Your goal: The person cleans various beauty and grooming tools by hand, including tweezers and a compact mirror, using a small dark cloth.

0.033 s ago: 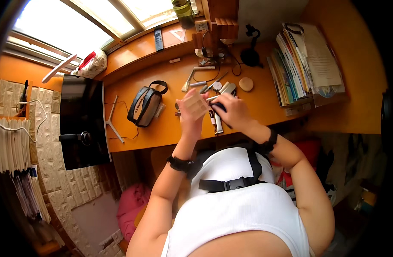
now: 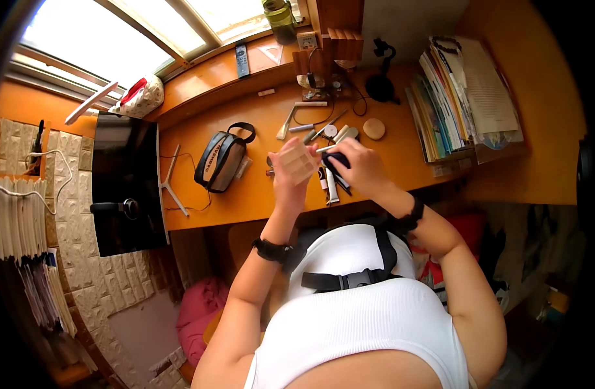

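Observation:
My left hand [image 2: 288, 187] is raised over the desk, its fingers closed round a pale beige palette [image 2: 299, 162] divided into square pans. Right beside the palette, my right hand [image 2: 364, 170] pinches a small dark item [image 2: 338, 159]; its kind is hard to make out. A thin white stick [image 2: 325, 148] shows between the two hands, and whether I hold it is unclear. Below my right fingers a white tube [image 2: 332, 186] lies on the desk. Makeup tubes and sticks, with a round white-lidded pot [image 2: 330, 131], lie just beyond my hands.
On the orange wooden desk [image 2: 245, 204], a black-and-clear zip pouch [image 2: 213, 162] lies to the left. A round beige puff [image 2: 374, 128] is at the right. Farther right stand stacked books and papers [image 2: 440, 97]. A monitor [image 2: 125, 181] borders the left side.
My right fingers have shifted slightly, and the dark item in them has changed its angle. The left hand with the palette stays almost in place.

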Tool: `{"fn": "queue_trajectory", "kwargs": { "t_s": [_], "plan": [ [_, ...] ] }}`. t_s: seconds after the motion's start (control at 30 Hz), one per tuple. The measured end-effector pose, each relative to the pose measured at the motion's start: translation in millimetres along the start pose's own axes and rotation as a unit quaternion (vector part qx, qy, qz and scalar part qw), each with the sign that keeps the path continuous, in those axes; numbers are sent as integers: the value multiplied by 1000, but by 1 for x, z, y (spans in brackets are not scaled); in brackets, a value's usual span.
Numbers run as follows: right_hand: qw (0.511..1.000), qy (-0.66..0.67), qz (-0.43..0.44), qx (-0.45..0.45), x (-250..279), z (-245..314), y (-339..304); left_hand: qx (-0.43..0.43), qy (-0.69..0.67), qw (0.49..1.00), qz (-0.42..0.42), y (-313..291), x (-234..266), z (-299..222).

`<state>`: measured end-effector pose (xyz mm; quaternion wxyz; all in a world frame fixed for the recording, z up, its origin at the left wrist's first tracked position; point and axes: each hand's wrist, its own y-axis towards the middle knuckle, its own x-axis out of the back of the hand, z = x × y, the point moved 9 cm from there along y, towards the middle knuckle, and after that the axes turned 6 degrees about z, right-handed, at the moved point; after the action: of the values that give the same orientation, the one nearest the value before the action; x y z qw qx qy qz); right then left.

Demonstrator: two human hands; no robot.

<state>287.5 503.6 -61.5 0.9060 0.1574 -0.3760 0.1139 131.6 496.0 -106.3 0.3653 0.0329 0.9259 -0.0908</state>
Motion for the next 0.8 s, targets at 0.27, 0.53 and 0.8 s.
{"fn": "queue_trajectory", "kwargs": {
  "t_s": [0.27,0.53,0.8],
  "plan": [
    [993,-61,29,95,8,36,-21,114,49,992,16,-11,0,41],
    [984,-112,4,135,13,39,-40,157,118,978,67,-16,-19,44],
    [993,-78,-54,63,59,3,-39,307,133,937,103,-31,-13,70]
  ]
}}
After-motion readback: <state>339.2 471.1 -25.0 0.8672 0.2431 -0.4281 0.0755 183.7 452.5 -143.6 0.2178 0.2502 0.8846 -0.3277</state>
